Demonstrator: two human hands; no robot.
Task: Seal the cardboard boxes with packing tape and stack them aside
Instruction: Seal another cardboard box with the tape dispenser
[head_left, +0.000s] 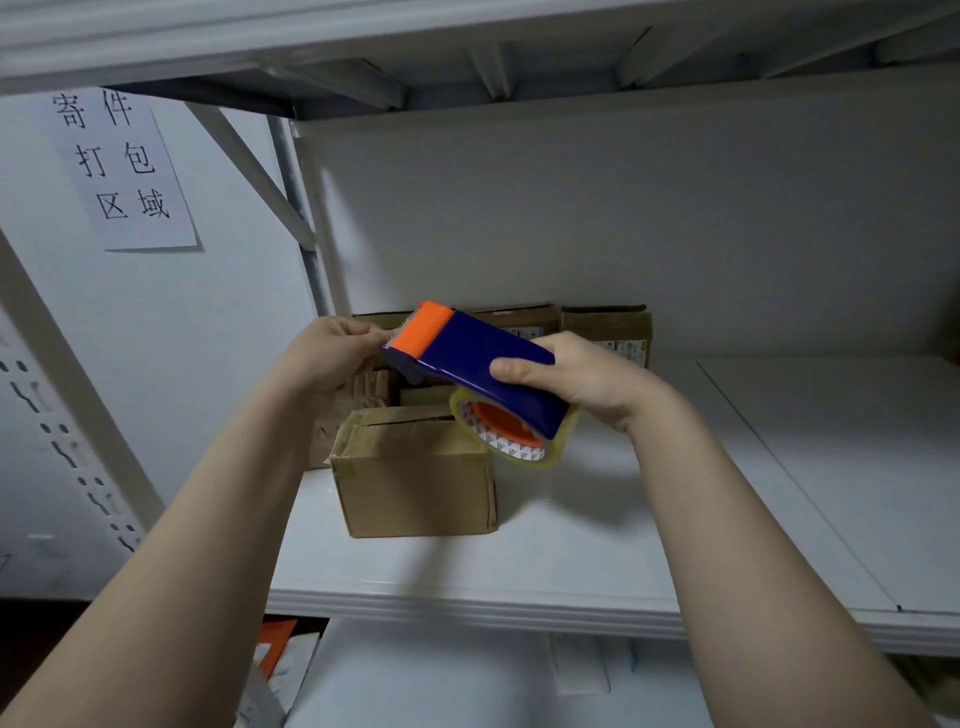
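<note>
A blue tape dispenser (480, 356) with an orange front guard and a clear tape roll (511, 439) hangs above the shelf. My right hand (576, 376) grips its blue body from the right. My left hand (330, 351) pinches the tape end at the dispenser's toothed front edge. Below them a small brown cardboard box (415, 480) stands on the white shelf (519, 571), its top flaps closed with a dark seam showing at the back. Several more cardboard boxes (605, 325) are stacked against the shelf's back wall, partly hidden by the dispenser and my hands.
A white metal rack frames the scene, with an upper shelf overhead and a slotted upright (78, 441) at the left. A paper sign (122, 166) hangs on the left wall. Parcels (280, 670) lie on the lower level.
</note>
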